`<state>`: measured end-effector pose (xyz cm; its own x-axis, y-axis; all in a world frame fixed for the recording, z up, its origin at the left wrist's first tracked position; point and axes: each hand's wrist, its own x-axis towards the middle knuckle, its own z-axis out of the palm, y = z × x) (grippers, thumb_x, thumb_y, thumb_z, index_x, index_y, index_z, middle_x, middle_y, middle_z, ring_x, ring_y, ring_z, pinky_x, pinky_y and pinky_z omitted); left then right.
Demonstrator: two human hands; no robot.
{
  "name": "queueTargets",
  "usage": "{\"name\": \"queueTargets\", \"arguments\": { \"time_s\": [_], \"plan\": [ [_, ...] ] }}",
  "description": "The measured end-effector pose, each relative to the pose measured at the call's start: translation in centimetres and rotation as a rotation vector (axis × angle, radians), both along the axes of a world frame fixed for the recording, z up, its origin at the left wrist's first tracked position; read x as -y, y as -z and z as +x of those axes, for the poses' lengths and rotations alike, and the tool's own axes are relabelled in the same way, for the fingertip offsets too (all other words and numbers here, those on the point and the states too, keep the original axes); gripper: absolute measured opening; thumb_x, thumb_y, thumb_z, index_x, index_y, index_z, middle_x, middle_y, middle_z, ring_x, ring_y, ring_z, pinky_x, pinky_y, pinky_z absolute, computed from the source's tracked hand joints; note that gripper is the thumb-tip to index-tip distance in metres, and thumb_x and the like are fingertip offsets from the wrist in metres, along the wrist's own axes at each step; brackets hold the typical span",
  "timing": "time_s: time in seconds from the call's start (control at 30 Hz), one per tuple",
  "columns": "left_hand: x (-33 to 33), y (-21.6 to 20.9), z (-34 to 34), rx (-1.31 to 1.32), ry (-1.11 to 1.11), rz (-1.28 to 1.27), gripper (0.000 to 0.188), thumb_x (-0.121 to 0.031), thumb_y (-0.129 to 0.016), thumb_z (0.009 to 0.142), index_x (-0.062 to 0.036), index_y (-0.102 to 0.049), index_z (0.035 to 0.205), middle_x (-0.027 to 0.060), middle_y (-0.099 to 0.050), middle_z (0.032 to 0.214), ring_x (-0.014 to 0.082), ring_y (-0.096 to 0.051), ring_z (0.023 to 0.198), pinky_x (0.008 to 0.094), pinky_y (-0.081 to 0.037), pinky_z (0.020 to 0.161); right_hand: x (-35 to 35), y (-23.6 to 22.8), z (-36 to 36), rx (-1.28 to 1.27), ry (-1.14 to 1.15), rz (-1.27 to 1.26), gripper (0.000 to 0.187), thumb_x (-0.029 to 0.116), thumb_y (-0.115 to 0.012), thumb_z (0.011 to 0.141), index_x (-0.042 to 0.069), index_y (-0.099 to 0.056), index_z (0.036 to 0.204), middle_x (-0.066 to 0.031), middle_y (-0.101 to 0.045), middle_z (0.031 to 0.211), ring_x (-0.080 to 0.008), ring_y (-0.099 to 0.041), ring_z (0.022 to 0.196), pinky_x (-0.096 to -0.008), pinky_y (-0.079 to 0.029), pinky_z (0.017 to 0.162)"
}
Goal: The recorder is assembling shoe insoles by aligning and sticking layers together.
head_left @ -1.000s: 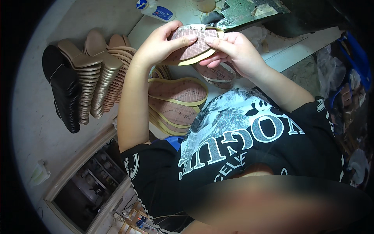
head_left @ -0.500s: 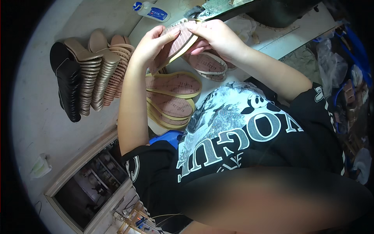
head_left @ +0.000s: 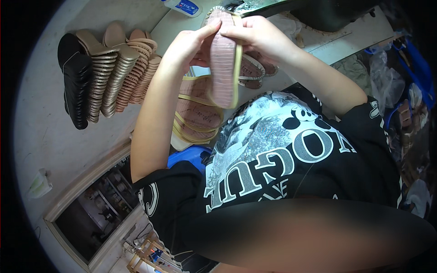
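**Swung round since half a second ago: the pink sole [head_left: 223, 63] now aims its free end at the wearer's shirt [head_left: 273, 141], where it had slanted off toward the left forearm**

From where I'm standing, the white table [head_left: 373, 29] runs across the far side of the work. Along the wall to the person's left stand the bundled soles [head_left: 95, 77], black, gold and pinkish. Nearer, just inside the left forearm, lies a pile of yellow-edged soles [head_left: 200, 113]; some smaller soles [head_left: 251, 67] with white edging sit below the right wrist.

Up above all these, the pink sole is held off the table between both hands. Its long axis runs nearly straight from the far table side back to the body, its free end showing in front of the pile's right side; I can't tell how much air is between them. The left hand [head_left: 189, 45] grips it from the left and the right hand [head_left: 264, 36] from the right, both near the far end, so neither is clearly closer. Their thumbs nearly meet on its face; most of the fingers are hidden behind. Its yellow rim [head_left: 236, 77] faces the right-hand side, while a whitish pleated strip [head_left: 217, 10] curls round the far tip.
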<state>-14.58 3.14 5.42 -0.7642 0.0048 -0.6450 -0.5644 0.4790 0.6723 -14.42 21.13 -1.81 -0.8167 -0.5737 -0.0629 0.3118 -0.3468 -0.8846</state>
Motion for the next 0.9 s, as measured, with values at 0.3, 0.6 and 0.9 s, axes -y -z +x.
{"name": "queueTargets", "arguments": {
  "time_s": [0.3,0.6,0.9],
  "plan": [
    [-0.8,-0.6,0.7,0.074,0.006,0.068,0.057,-0.057,-0.055,0.087,-0.0009,-0.065,0.081,0.0071,-0.062,0.059,0.0131,-0.061,0.049,0.0220,-0.049,0.046,-2.1,-0.3,0.7,-0.029,-0.043,0.098,0.034,0.026,-0.070,0.085,-0.002,-0.065,0.104,-0.0059,-0.067,0.091,-0.0093,-0.062,0.079,-0.0253,-0.051,0.074],
    [-0.7,1.6,1.4,-0.204,-0.217,0.078,0.044,-0.043,-0.077,0.073,-0.0029,-0.059,0.069,0.0016,-0.050,0.048,0.0092,-0.045,0.036,0.0210,-0.037,0.037,-2.6,0.8,-0.8,-0.098,-0.069,0.296,0.033,0.030,-0.070,0.085,-0.002,-0.068,0.094,-0.0046,-0.067,0.084,-0.0068,-0.060,0.073,-0.0220,-0.048,0.066],
    [0.6,0.8,-1.1,-0.186,-0.244,-0.011,0.047,-0.048,-0.076,0.074,-0.0064,-0.056,0.065,-0.0010,-0.045,0.045,0.0074,-0.038,0.034,0.0217,-0.037,0.038,-3.2,-1.2,5.3,0.336,-0.270,0.059,0.033,0.022,-0.066,0.085,-0.006,-0.058,0.101,-0.0128,-0.065,0.077,-0.0148,-0.066,0.064,-0.0211,-0.052,0.055]
  ]
}}
